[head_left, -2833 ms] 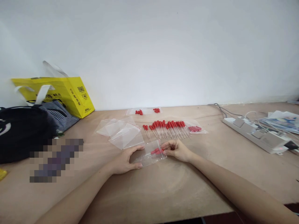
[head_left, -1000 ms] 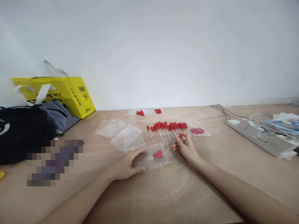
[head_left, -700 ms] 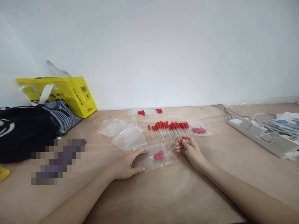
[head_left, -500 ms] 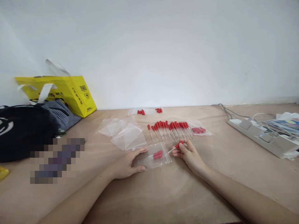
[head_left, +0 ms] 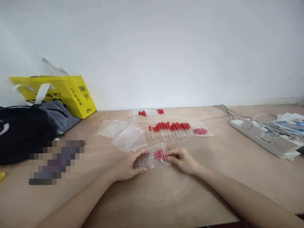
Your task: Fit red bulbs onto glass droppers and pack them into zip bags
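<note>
A clear zip bag (head_left: 154,163) with a red seal line lies between my hands, holding red-bulbed droppers (head_left: 158,153). My left hand (head_left: 127,166) rests on its left end, thumb and fingers spread apart. At the bag's right, open end, my right hand (head_left: 184,161) pinches the red bulb of another dropper, whose tube is inside the bag. Behind the bag lies a row of red-capped glass droppers (head_left: 174,126). Flat clear bags (head_left: 129,137) overlap to the left of that row. A filled bag (head_left: 201,130) sits at the row's right end.
Near the wall lies a clear bag with small red bulbs (head_left: 142,113). A yellow bag (head_left: 83,98), a striped pouch (head_left: 64,115) and a black bag (head_left: 23,136) stand at left, with a pixelated item (head_left: 57,162) nearby. A white power strip (head_left: 266,139) with cables lies at right.
My right hand has moved left with its dropper, which has gone from outside the bag's mouth to mostly inside it. My left hand stays on the bag.
</note>
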`<act>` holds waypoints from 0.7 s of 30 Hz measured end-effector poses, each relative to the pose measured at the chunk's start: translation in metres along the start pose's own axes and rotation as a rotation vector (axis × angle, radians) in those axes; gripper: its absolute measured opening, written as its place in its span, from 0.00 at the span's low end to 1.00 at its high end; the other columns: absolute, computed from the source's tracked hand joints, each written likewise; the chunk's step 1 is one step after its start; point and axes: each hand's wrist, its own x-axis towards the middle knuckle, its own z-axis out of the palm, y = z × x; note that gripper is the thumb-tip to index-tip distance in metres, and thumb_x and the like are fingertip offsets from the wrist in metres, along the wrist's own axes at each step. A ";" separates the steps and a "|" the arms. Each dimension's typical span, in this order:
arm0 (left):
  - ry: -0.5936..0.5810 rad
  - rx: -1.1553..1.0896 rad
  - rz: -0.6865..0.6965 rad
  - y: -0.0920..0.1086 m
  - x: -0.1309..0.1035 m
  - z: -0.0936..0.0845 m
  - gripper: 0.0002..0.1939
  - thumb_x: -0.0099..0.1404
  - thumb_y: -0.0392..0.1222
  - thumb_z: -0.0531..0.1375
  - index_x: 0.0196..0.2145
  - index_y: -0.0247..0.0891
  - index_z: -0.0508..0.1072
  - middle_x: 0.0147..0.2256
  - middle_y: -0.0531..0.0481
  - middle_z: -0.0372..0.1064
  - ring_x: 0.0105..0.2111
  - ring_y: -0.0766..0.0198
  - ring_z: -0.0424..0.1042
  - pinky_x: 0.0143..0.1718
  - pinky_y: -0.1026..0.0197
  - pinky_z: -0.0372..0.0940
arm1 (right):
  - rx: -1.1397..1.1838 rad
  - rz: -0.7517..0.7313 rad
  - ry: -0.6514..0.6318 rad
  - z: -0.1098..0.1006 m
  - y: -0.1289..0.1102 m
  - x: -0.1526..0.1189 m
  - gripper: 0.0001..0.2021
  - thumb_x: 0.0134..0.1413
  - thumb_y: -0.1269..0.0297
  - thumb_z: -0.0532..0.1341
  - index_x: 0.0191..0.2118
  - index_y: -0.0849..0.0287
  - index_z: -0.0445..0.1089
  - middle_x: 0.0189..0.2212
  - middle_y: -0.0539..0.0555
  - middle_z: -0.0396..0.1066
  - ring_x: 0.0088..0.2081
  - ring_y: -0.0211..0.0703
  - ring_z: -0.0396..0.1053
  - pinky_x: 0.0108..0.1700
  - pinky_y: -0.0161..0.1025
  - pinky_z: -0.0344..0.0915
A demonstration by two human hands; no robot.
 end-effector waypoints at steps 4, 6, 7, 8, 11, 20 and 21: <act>0.001 -0.003 -0.009 0.001 0.000 -0.001 0.30 0.56 0.52 0.56 0.55 0.44 0.53 0.56 0.50 0.51 0.54 0.57 0.53 0.54 0.53 0.51 | -0.069 -0.023 -0.045 0.004 0.000 0.010 0.11 0.46 0.59 0.57 0.30 0.59 0.73 0.24 0.51 0.68 0.25 0.35 0.61 0.26 0.32 0.58; 0.005 -0.012 -0.008 0.001 0.000 0.000 0.30 0.56 0.52 0.56 0.54 0.44 0.54 0.56 0.49 0.51 0.54 0.56 0.53 0.54 0.53 0.51 | -0.116 -0.027 0.004 0.006 0.000 0.013 0.11 0.46 0.59 0.57 0.29 0.59 0.73 0.21 0.50 0.68 0.24 0.35 0.61 0.25 0.32 0.57; 0.006 -0.018 -0.006 0.001 0.000 0.000 0.30 0.56 0.53 0.56 0.54 0.44 0.54 0.56 0.49 0.52 0.54 0.56 0.53 0.54 0.53 0.51 | -0.146 -0.039 0.022 0.006 0.000 0.014 0.10 0.46 0.60 0.58 0.28 0.60 0.73 0.20 0.50 0.68 0.23 0.34 0.61 0.25 0.31 0.57; 0.005 -0.022 -0.003 0.000 0.000 0.000 0.30 0.56 0.53 0.56 0.54 0.44 0.54 0.56 0.49 0.52 0.54 0.56 0.53 0.54 0.53 0.51 | -0.170 -0.053 0.018 0.005 0.000 0.015 0.10 0.45 0.60 0.58 0.27 0.60 0.73 0.20 0.50 0.68 0.23 0.34 0.61 0.25 0.31 0.57; -0.005 -0.020 -0.004 0.000 -0.001 0.000 0.30 0.56 0.53 0.55 0.55 0.44 0.54 0.56 0.49 0.52 0.54 0.57 0.53 0.54 0.53 0.51 | -0.175 -0.055 -0.073 -0.007 0.001 0.022 0.11 0.46 0.61 0.56 0.23 0.61 0.72 0.20 0.49 0.68 0.23 0.34 0.62 0.26 0.31 0.57; -0.039 -0.011 0.001 -0.001 -0.001 -0.005 0.31 0.55 0.54 0.56 0.54 0.44 0.54 0.56 0.48 0.52 0.54 0.54 0.54 0.53 0.51 0.52 | -0.531 0.070 0.197 -0.007 -0.033 0.094 0.03 0.44 0.69 0.57 0.28 0.61 0.66 0.30 0.54 0.71 0.33 0.38 0.67 0.36 0.32 0.61; -0.040 -0.007 0.002 -0.002 -0.001 -0.006 0.31 0.55 0.55 0.56 0.55 0.44 0.54 0.56 0.48 0.52 0.54 0.54 0.54 0.53 0.51 0.52 | -0.545 0.084 0.187 0.002 -0.037 0.104 0.04 0.44 0.70 0.57 0.29 0.61 0.66 0.31 0.56 0.71 0.35 0.40 0.67 0.37 0.33 0.61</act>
